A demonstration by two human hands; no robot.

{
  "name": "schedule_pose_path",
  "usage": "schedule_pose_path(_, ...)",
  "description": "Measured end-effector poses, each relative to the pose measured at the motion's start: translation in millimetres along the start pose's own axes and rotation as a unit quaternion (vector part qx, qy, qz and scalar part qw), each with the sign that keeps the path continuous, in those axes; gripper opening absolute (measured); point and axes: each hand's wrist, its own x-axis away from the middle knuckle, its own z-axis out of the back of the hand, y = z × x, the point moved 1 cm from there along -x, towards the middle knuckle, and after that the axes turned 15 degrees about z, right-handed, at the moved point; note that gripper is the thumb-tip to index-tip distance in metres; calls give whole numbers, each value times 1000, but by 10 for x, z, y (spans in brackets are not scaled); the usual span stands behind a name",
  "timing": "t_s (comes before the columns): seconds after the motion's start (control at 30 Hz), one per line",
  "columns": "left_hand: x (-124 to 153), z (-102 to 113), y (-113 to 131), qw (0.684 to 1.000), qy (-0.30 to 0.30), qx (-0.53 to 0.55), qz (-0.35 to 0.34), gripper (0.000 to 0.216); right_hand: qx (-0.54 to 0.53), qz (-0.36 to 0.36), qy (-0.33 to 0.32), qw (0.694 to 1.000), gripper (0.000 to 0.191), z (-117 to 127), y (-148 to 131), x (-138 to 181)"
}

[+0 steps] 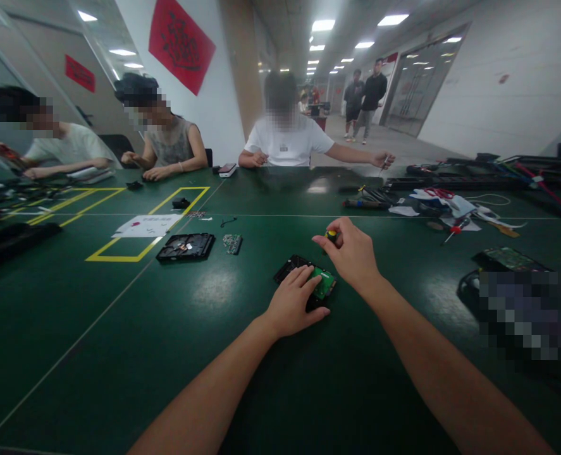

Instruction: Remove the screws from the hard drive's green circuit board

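Two bare hands are working over one dark green table [223, 392], and a flat, rectangular device [293, 262] is lying near the middle of this table, well apart from its far edge. Its casing is looking black and hard, with rather straight sides, while a bright green circuit board [326, 284] is showing on its right part, small components standing on it. The left hand [289, 306] is resting on the device, its fingers spread and almost straight, grasping nothing. The right hand [353, 253] is pinching a rounded yellow-and-black handle [331, 235] between thumb and bent fingers, just above the device's far right corner; whether any tip is touching, I cannot tell. Toward the table's left edge, a small loose board [233, 244] and a black open case [186, 246] are lying side by side, and white paper [145, 225] is partly covering yellow tape [114, 258]. The smooth tabletop is reflecting light in pale patches.
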Motion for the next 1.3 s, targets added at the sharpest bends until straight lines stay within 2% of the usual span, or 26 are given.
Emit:
schedule_pose_path(0.1, -2, 1, 1, 1000, 1, -5, 1, 78, -8, 37, -14, 999, 16, 19, -8, -18)
schedule_pose_path(0.2, -1, 3, 5, 1000, 1, -9, -1, 78, -33, 52, -35, 997, 14, 53, -3, -41)
schedule_pose_path(0.4, 0, 3, 11, 1000, 1, -12, 2, 78, -79, 62, -75, 992, 33, 100, 13, -68)
schedule_pose_path(0.5, -2, 6, 14, 1000, -3, -15, 2, 78, -82, 66, -90, 990, 35, 109, 14, -71)
schedule_pose_path(0.7, -3, 19, 24, 1000, -8, -19, 3, 79, -13, 50, -55, 997, 19, 98, 10, -53)
schedule_pose_path(0.93, 1, 19, 23, 1000, -2, -17, 5, 76, 39, 33, -43, 998, 26, 72, -41, -28)
schedule_pose_path(1.03, 0, 15, 19, 1000, -1, -15, 3, 77, 14, 51, -54, 997, 22, 79, -44, -32)
schedule_pose_path(1.17, 2, 9, 13, 1000, -2, -12, 3, 77, -84, 44, -66, 993, 28, 78, -23, -42)
schedule_pose_path(1.3, 2, 1, 13, 1000, 2, -14, 4, 77, -69, 38, -62, 995, 21, 68, -20, -43)
